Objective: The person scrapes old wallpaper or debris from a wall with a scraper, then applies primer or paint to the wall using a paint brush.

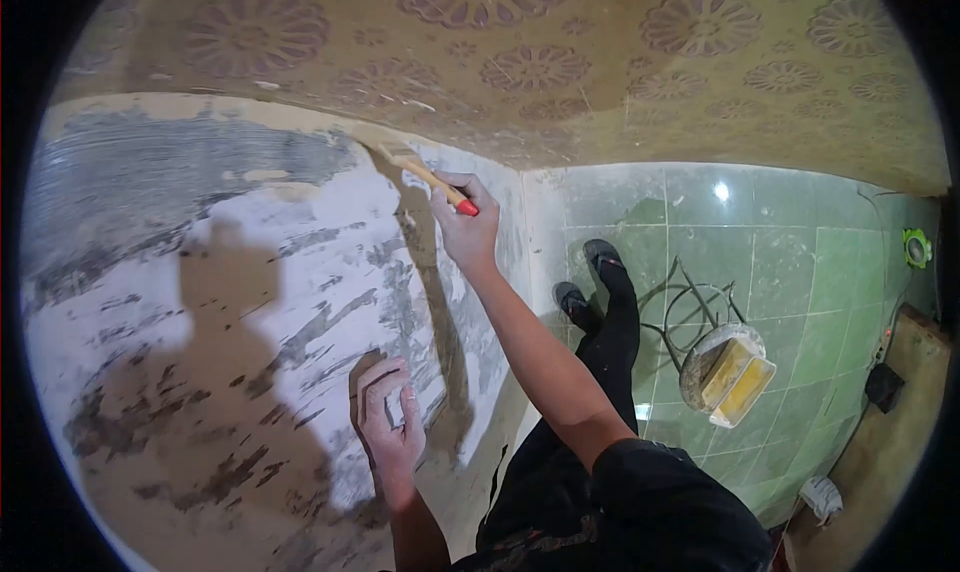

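A paintbrush (432, 178) with a wooden handle and a red end is gripped in my right hand (470, 222). Its head meets the upper part of the patchy white and grey wall (340, 217), close under the patterned surface. Lower down, my left hand (388, 412) is held at the wall with fingers loosely bent and thumb apart, holding nothing. Pale dust coats both hands.
Purple flower shapes cover the patterned surface (540, 67) above. To the right, on the green tiled floor (800, 272), a metal-legged stool (690, 367) bears a yellowish tray (742, 382). A green round object (915, 248) and a wooden board (900, 412) are farther right.
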Demonstrator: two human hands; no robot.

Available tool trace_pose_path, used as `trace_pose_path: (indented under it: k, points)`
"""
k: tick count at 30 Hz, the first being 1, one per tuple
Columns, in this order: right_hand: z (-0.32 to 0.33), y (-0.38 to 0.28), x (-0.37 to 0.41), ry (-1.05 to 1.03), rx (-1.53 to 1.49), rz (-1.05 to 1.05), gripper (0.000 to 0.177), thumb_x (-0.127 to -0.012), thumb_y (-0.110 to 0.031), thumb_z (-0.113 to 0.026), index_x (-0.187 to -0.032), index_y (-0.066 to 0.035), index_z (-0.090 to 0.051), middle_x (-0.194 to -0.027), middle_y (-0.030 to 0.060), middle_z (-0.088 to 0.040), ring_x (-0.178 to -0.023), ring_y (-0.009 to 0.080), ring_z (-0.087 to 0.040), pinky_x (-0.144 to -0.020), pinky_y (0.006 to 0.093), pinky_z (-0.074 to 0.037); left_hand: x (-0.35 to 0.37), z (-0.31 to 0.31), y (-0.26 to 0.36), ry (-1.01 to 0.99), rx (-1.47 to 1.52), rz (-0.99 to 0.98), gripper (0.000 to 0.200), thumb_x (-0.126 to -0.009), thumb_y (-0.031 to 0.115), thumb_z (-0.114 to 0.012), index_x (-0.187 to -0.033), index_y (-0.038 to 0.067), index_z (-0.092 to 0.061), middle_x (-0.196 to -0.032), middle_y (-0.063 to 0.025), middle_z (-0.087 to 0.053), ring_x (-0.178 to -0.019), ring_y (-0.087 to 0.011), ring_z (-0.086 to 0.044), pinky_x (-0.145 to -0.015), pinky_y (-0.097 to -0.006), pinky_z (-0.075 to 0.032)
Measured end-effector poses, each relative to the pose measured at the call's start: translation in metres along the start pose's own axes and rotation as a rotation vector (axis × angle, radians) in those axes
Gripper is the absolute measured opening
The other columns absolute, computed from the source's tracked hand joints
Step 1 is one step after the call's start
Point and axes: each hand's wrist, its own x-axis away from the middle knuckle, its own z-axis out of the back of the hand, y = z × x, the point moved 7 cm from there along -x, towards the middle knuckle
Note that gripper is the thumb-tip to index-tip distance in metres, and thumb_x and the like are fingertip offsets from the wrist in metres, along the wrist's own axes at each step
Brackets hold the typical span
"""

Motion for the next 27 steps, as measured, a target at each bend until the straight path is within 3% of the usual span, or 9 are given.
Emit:
trace_pose_path:
  k: [9,11,14,15,17,19,23,27]
  points:
    - [0.082,0.155,-0.039,0.168,-0.033,-0.215,0.019,-0.087,-0.005,-0.070,-0.104,0.003,-0.069,-0.089,0.0064,-0.070,-0.079,0.0085,-0.060,-0.073,0.0243,-0.050,-0.001,-0.040,-0.013,-0.116,0.011,-0.014,0.010,-0.088,0.000,-0.058,-0.097,0.003,-0.059,-0.104,-0.0160,-0.064,-0.098,-0.0287,-0.063,-0.089,-0.0396,-0.050]
    - [0.113,0.177,-0.035,0.229,0.190,-0.313,0.018,-0.088,-0.005,-0.070,-0.103,0.003,-0.069,-0.090,0.0064,-0.069,-0.080,0.0088,-0.060,-0.074,0.0241,-0.049,0.000,-0.042,-0.017,-0.100,0.095,0.009,0.010,-0.087,-0.001,-0.058,-0.097,0.003,-0.059,-0.104,-0.0159,-0.064,-0.098,-0.0295,-0.063,-0.090,-0.0406,-0.049]
    - [0.115,0.151,-0.019,0.255,0.067,-0.264,0.015,-0.088,-0.005,-0.070,-0.101,0.002,-0.068,-0.092,0.0065,-0.069,-0.081,0.0094,-0.060,-0.076,0.0243,-0.049,0.000,-0.040,-0.019,-0.111,0.101,0.006,0.011,-0.087,-0.002,-0.057,-0.097,0.003,-0.059,-0.104,-0.0158,-0.064,-0.098,-0.0296,-0.063,-0.090,-0.0412,-0.049]
    - [0.105,0.132,-0.014,0.222,0.070,-0.187,0.015,-0.091,-0.005,-0.068,-0.104,0.002,-0.066,-0.091,0.0065,-0.068,-0.078,0.0080,-0.060,-0.069,0.0223,-0.048,-0.001,-0.040,-0.019,-0.105,0.106,0.005,0.011,-0.087,-0.002,-0.057,-0.097,0.003,-0.059,-0.104,-0.0158,-0.064,-0.098,-0.0296,-0.063,-0.090,-0.0412,-0.049]
    - [0.078,0.087,-0.007,0.116,0.030,-0.124,0.015,-0.092,-0.005,-0.066,-0.105,0.003,-0.065,-0.092,0.0074,-0.067,-0.079,0.0089,-0.059,-0.070,0.0225,-0.048,-0.003,-0.040,-0.020,-0.112,0.100,0.015,0.015,-0.084,-0.004,-0.061,-0.097,0.004,-0.062,-0.103,-0.0150,-0.066,-0.097,-0.0305,-0.065,-0.088,-0.0407,-0.051]
    - [0.044,0.028,-0.004,0.024,-0.073,-0.058,0.013,-0.090,-0.002,-0.067,-0.101,0.002,-0.065,-0.100,0.0095,-0.067,-0.089,0.0116,-0.060,-0.082,0.0269,-0.049,-0.007,-0.038,-0.018,-0.112,0.094,0.009,0.015,-0.084,-0.004,-0.061,-0.097,0.004,-0.062,-0.103,-0.0150,-0.067,-0.096,-0.0306,-0.065,-0.088,-0.0408,-0.051]
    - [-0.024,-0.080,-0.004,-0.103,-0.273,0.190,0.017,-0.088,-0.007,-0.071,-0.102,0.000,-0.065,-0.101,0.0111,-0.067,-0.092,0.0137,-0.062,-0.083,0.0286,-0.050,-0.009,-0.041,-0.017,-0.126,0.091,0.008,0.013,-0.084,-0.002,-0.060,-0.096,0.003,-0.061,-0.104,-0.0154,-0.066,-0.097,-0.0306,-0.064,-0.089,-0.0415,-0.050]
    - [-0.053,-0.098,-0.011,-0.116,-0.131,0.256,0.018,-0.089,-0.005,-0.071,-0.104,0.002,-0.064,-0.103,0.0112,-0.066,-0.086,0.0116,-0.062,-0.077,0.0261,-0.051,-0.008,-0.049,-0.021,-0.150,0.138,0.057,0.009,-0.086,-0.002,-0.058,-0.094,0.002,-0.060,-0.104,-0.0163,-0.065,-0.098,-0.0305,-0.063,-0.091,-0.0422,-0.049]
